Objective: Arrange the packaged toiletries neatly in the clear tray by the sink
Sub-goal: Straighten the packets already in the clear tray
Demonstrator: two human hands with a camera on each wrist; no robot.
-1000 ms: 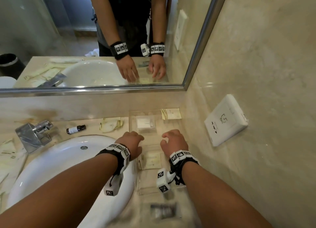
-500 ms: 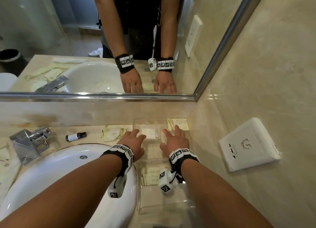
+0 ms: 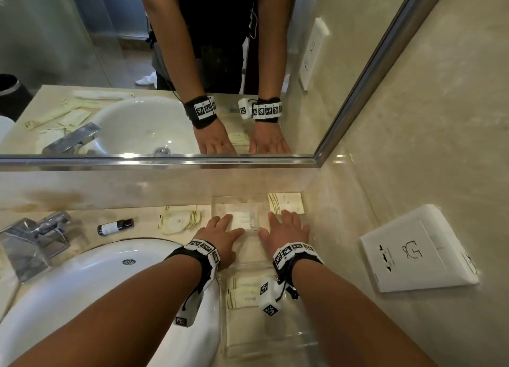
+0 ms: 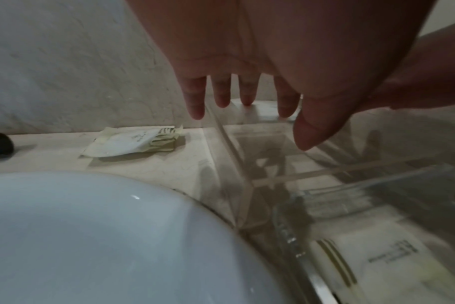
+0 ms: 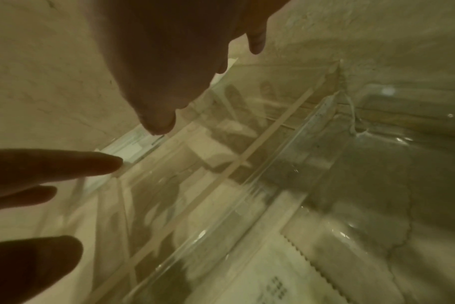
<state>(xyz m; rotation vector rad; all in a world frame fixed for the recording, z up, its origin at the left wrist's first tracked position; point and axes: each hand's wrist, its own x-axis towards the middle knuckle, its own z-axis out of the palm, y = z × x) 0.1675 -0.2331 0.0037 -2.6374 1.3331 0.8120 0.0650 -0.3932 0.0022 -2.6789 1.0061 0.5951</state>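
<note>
The clear tray lies lengthwise between the sink and the side wall, split by dividers. A cream packet lies in its near part and a pale packet in its far compartment. Another packet lies behind the tray in the corner. One more packet lies on the counter left of the tray. My left hand and right hand are flat over the tray's far half, fingers straight and holding nothing. Whether they press on the rim I cannot tell.
A white sink borders the tray on the left, with a chrome faucet and a small dark bottle behind it. A white wall socket sits on the right wall. The mirror runs above the counter's back.
Both hands uncurled from loose fists to flat, straight fingers and slid along the tray toward the back wall. The head view tilted up slightly.
</note>
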